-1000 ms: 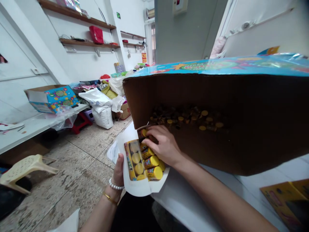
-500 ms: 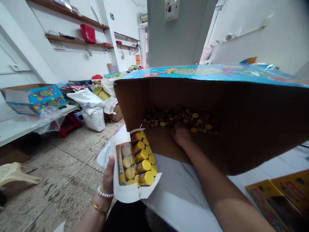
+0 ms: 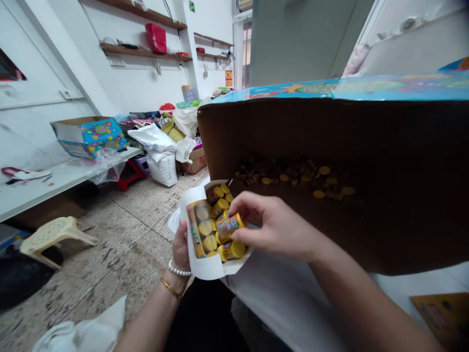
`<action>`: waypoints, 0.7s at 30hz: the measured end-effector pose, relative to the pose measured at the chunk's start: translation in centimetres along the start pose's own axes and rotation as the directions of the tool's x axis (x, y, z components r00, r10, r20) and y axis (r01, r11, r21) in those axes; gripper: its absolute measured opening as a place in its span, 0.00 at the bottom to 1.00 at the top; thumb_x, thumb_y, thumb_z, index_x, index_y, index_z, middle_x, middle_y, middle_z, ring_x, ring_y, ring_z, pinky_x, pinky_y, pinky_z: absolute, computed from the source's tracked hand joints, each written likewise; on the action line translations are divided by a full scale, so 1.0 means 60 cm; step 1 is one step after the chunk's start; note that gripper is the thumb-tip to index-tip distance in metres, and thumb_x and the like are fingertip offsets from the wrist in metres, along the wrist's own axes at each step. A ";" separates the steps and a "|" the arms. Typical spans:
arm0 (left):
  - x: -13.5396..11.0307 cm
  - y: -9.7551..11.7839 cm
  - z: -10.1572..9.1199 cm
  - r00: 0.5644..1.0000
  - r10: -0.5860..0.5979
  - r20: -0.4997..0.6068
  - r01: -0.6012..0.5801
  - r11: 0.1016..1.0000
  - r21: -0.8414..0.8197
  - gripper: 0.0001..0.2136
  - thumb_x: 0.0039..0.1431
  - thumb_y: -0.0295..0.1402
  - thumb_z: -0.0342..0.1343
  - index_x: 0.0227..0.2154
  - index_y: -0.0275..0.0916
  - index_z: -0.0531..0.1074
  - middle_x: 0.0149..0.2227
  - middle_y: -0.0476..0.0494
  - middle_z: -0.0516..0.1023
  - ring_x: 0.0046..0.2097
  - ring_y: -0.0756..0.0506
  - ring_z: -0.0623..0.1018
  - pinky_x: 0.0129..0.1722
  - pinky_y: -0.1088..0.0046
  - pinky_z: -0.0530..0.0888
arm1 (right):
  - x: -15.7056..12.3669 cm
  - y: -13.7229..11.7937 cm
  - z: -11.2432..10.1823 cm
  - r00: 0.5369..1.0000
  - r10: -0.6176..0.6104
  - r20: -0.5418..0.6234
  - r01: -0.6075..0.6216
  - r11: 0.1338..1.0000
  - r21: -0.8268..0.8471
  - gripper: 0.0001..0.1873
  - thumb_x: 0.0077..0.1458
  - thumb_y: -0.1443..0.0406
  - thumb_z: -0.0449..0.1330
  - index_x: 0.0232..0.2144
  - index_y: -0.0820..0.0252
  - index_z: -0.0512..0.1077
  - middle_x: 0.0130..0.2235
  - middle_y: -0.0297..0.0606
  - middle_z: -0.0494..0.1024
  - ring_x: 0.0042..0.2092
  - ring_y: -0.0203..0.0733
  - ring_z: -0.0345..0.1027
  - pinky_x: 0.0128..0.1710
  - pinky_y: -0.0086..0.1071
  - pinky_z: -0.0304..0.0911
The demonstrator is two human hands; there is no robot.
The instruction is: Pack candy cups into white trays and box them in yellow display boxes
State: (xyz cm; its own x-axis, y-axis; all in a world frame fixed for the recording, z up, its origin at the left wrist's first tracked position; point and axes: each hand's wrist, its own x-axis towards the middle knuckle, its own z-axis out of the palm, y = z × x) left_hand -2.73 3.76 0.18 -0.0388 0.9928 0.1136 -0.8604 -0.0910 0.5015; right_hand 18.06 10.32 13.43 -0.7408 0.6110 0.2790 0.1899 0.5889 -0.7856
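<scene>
My left hand grips a small open pack with a clear window, filled with several yellow-capped tubs. My right hand pinches one yellow-capped tub and holds it against the tubs in the pack. Behind both hands a large cardboard box lies on its side on the white table, its opening towards me. Several more loose tubs lie deep inside it.
A second colourful box sits on a white table at the left. White sacks and a red stool stand on the floor beyond. A cream plastic stool is at lower left. A yellow carton lies at lower right.
My right hand went from the pack into the large box, then came back out with a tub and brought it to the pack. The left hand kept hold of the pack.
</scene>
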 end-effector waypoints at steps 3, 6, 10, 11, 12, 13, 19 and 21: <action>-0.003 0.004 0.003 0.994 0.102 0.029 -0.101 0.995 -0.026 0.19 0.65 0.43 0.52 0.54 0.40 0.73 0.53 0.43 0.80 0.53 0.40 0.79 0.56 0.64 0.73 | -0.003 -0.011 0.043 0.982 -0.185 0.027 0.185 0.937 -0.296 0.11 0.48 0.71 0.65 0.37 0.57 0.75 0.36 0.36 0.77 0.41 0.42 0.67 0.39 0.32 0.64; -0.010 0.010 -0.010 0.995 0.072 0.073 -0.070 0.997 -0.027 0.17 0.65 0.41 0.52 0.48 0.37 0.77 0.45 0.42 0.84 0.45 0.41 0.83 0.47 0.67 0.79 | -0.001 -0.004 0.068 0.948 -0.289 0.133 0.318 0.856 -0.408 0.09 0.50 0.64 0.67 0.35 0.59 0.76 0.35 0.39 0.77 0.44 0.46 0.66 0.42 0.37 0.63; -0.013 0.012 -0.028 0.995 0.018 0.102 -0.012 0.998 -0.055 0.15 0.65 0.37 0.51 0.48 0.38 0.78 0.46 0.42 0.84 0.45 0.39 0.83 0.47 0.64 0.80 | 0.003 0.001 0.048 0.901 -0.354 0.250 0.426 0.831 -0.357 0.17 0.50 0.56 0.70 0.41 0.59 0.78 0.39 0.39 0.80 0.49 0.47 0.67 0.49 0.38 0.63; -0.012 0.012 -0.029 0.993 0.007 0.117 0.002 0.997 -0.075 0.16 0.64 0.38 0.51 0.49 0.40 0.78 0.46 0.43 0.84 0.45 0.38 0.83 0.48 0.62 0.79 | 0.004 0.006 0.031 0.901 -0.356 0.250 0.421 0.855 -0.303 0.17 0.52 0.56 0.69 0.42 0.58 0.78 0.40 0.38 0.80 0.49 0.45 0.69 0.49 0.36 0.64; -0.011 0.011 -0.029 0.989 -0.002 0.146 0.016 0.995 -0.101 0.16 0.64 0.38 0.50 0.49 0.42 0.78 0.45 0.44 0.84 0.44 0.38 0.83 0.48 0.60 0.79 | 0.005 0.015 0.010 0.919 -0.336 0.205 0.382 0.887 -0.259 0.15 0.54 0.56 0.67 0.42 0.57 0.78 0.40 0.36 0.81 0.47 0.43 0.71 0.48 0.34 0.65; -0.011 0.011 -0.028 0.984 -0.010 0.179 0.033 0.991 -0.126 0.16 0.65 0.39 0.50 0.48 0.45 0.78 0.42 0.46 0.85 0.42 0.38 0.84 0.48 0.59 0.79 | 0.005 0.029 -0.016 0.952 -0.291 0.092 0.305 0.919 -0.251 0.13 0.57 0.56 0.64 0.41 0.55 0.78 0.40 0.35 0.81 0.45 0.41 0.72 0.45 0.32 0.66; -0.010 0.013 -0.023 0.963 -0.055 0.263 0.099 0.983 -0.157 0.17 0.67 0.39 0.46 0.48 0.48 0.78 0.42 0.48 0.85 0.44 0.38 0.83 0.56 0.55 0.74 | -0.032 0.199 -0.182 0.719 -0.066 -0.692 -0.363 0.814 -0.454 0.14 0.61 0.59 0.57 0.27 0.58 0.75 0.26 0.41 0.75 0.35 0.49 0.73 0.36 0.42 0.66; -0.010 0.013 -0.015 0.954 -0.051 0.295 0.103 0.982 -0.161 0.17 0.67 0.38 0.47 0.51 0.44 0.77 0.46 0.45 0.84 0.44 0.39 0.83 0.56 0.57 0.74 | -0.049 0.256 -0.201 0.790 -0.081 -0.608 -0.281 0.833 -0.476 0.15 0.60 0.57 0.58 0.24 0.55 0.73 0.24 0.40 0.73 0.36 0.51 0.74 0.37 0.44 0.66</action>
State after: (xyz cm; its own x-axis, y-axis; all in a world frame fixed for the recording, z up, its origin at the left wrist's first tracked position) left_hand -3.82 3.14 -0.27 0.1570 0.9287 0.3359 -0.9305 0.0251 0.3655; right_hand 30.92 23.97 7.20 -0.2090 0.7566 0.6196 0.6734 0.5708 -0.4698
